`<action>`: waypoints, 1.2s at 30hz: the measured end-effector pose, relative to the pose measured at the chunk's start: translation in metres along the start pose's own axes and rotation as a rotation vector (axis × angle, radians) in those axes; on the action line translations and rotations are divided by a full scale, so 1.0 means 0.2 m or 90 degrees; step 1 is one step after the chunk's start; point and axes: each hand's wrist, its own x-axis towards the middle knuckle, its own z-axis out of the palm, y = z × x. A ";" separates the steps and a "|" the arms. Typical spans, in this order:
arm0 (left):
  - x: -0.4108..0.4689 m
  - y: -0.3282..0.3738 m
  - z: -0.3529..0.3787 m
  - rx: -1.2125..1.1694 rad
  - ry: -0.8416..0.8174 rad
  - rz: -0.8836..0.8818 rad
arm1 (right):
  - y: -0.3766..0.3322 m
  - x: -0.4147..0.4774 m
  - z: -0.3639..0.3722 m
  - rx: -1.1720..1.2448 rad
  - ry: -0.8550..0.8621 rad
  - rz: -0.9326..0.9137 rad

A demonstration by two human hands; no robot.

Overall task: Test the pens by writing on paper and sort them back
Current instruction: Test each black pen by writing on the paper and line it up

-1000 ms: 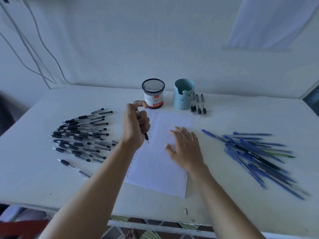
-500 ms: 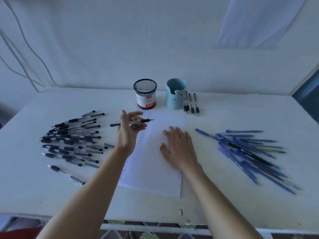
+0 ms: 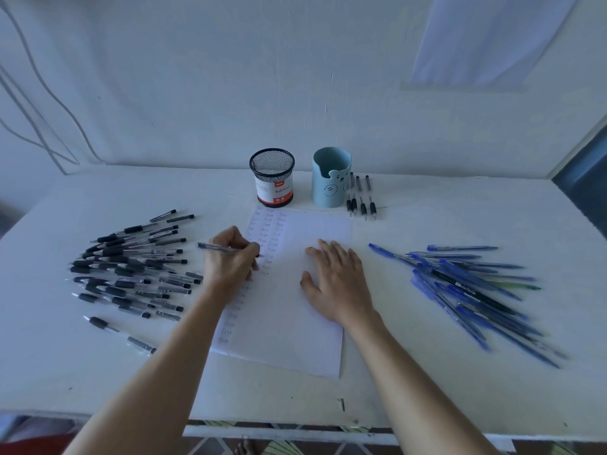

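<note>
A white sheet of paper (image 3: 289,326) lies in the middle of the table, with columns of small handwritten words down its left part. My left hand (image 3: 231,259) grips a black pen (image 3: 213,247) in a writing hold, its tip down on the paper's left side. Flat on the paper, fingers spread, rests my right hand (image 3: 335,279). Several black pens (image 3: 131,267) lie in a heap on the left. Several blue pens (image 3: 466,284) lie in a heap on the right.
A black mesh pen cup (image 3: 272,176) and a light blue cup (image 3: 331,176) stand at the back of the white table (image 3: 427,389). Several black pens (image 3: 360,198) lie in a row right of the blue cup. The wall rises behind them.
My left hand turned the pen from a level hold above the paper into a writing grip and lowered its tip onto the paper. My right hand stayed flat on the sheet.
</note>
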 end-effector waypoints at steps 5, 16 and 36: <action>0.00 -0.03 0.01 0.127 0.020 0.024 | 0.00 0.00 0.00 0.001 0.001 -0.001; 0.01 -0.04 0.02 0.204 0.013 0.056 | 0.01 0.00 0.02 0.009 0.029 0.000; -0.02 -0.01 0.04 0.211 0.019 0.054 | 0.00 0.01 0.03 0.010 0.038 0.001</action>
